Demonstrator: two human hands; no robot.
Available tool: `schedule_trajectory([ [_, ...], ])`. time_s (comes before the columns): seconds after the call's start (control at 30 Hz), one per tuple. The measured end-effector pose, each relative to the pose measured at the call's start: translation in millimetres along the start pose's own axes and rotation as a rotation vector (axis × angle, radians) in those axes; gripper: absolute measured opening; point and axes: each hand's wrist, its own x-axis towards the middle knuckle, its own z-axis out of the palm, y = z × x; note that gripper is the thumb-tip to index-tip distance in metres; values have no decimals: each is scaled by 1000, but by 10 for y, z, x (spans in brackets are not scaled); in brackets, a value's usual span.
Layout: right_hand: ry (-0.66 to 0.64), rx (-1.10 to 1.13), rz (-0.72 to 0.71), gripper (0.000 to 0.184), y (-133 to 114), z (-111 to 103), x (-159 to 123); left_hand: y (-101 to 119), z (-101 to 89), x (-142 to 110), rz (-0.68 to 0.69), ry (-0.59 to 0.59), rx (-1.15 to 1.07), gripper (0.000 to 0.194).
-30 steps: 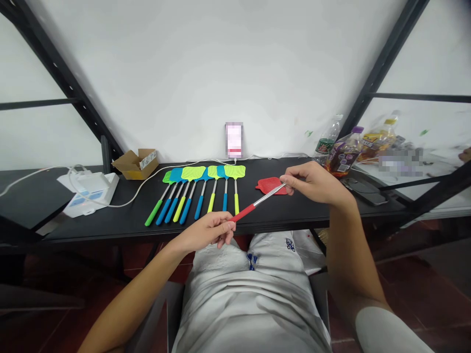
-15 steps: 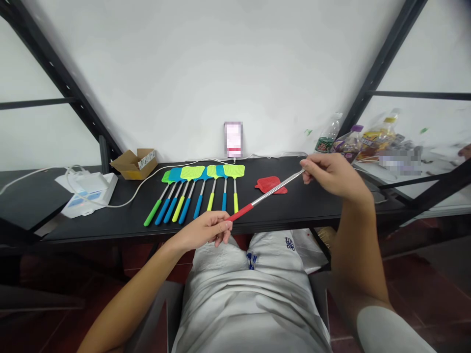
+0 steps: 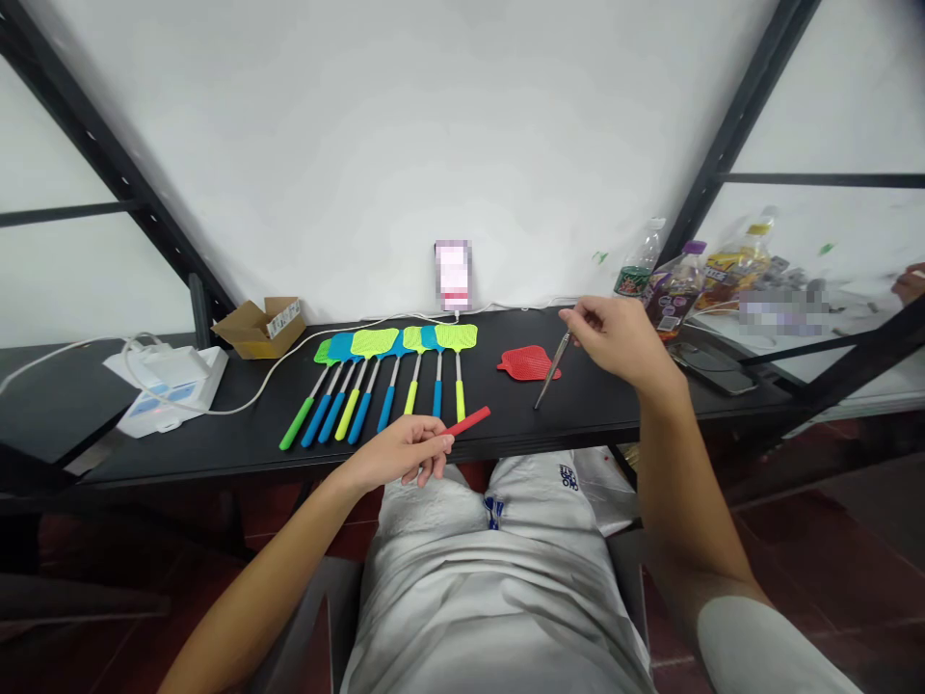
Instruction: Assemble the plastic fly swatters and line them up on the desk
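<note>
My left hand (image 3: pixel 405 451) pinches one end of a red handle grip (image 3: pixel 468 422) over the table's front edge. In my right hand (image 3: pixel 611 333) is a thin metal rod (image 3: pixel 552 371), held by its upper end and slanting down to the left, apart from the handle. Behind the rod's middle lies a red fly swatter head (image 3: pixel 526 363) on the black table. Left of it is a row of several fly swatters (image 3: pixel 374 341) with green, blue and yellow handles, their heads overlapping toward the wall.
A phone (image 3: pixel 453 275) leans on the wall with a white cable. An opened cardboard box (image 3: pixel 261 330) and a white power strip (image 3: pixel 177 386) are at the left. Drink bottles (image 3: pixel 672 289) and a dark phone-like slab (image 3: pixel 715 368) are at the right. Another person's hand (image 3: pixel 909 282) shows at the far right edge.
The metal rod has come out of the red handle. My right hand has moved left and the rod has swung down steeper. My left hand has stayed with the handle.
</note>
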Motion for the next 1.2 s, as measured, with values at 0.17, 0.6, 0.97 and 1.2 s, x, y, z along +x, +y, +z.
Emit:
schedule_trajectory([
  [0.17,-78,172,-6,24,-110,94,-12,20,-6,-9,7,-5,-4,36],
  [0.6,-684,120,94,36,58,107,-12,-9,-22,0,18,-17,2,37],
  [0.97,-736,373,-76,25,-32,117,-48,-43,-34,8,60,53,-164,24],
  [1.2,-799,615,-199,28,-196,-60,-114,-69,-6,47,112,123,-421,29],
])
